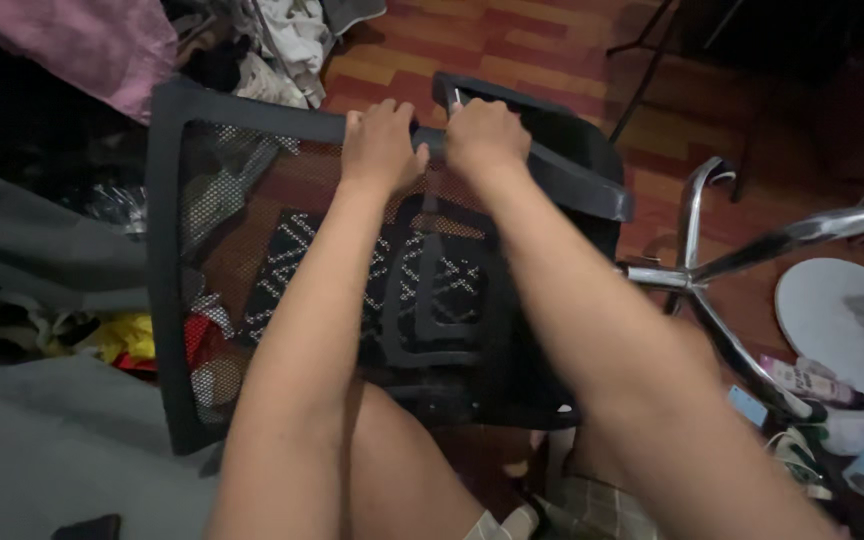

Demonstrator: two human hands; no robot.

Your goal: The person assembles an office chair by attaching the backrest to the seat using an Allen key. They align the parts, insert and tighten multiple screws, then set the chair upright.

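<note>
I have both hands on the top rail of an office chair backrest (pixel 282 290), which lies tipped over in front of my knees above the red-brown wooden floor (pixel 512 50). My left hand (pixel 380 145) has its fingers wrapped together over the rail, clamped on the black plastic frame; my right hand (pixel 487 135) is curled shut just beside it, and a small pale thing pokes out between those fingers, too small for me to tell what it is. I judge the backrest to be fairly light but awkward: the frame is stiff moulded plastic, good to grip along its rounded edges, while the mesh panel stretched inside it is soft and would give or snag under pressure, so the rail and side bars are where I would hold it. It looks black all over, with see-through mesh and a patterned lumbar support (pixel 422 290) showing through from behind. The chrome star base (pixel 722 260) juts out to my right, near a round white disc (pixel 832 320), and clothes are heaped at my left.
</note>
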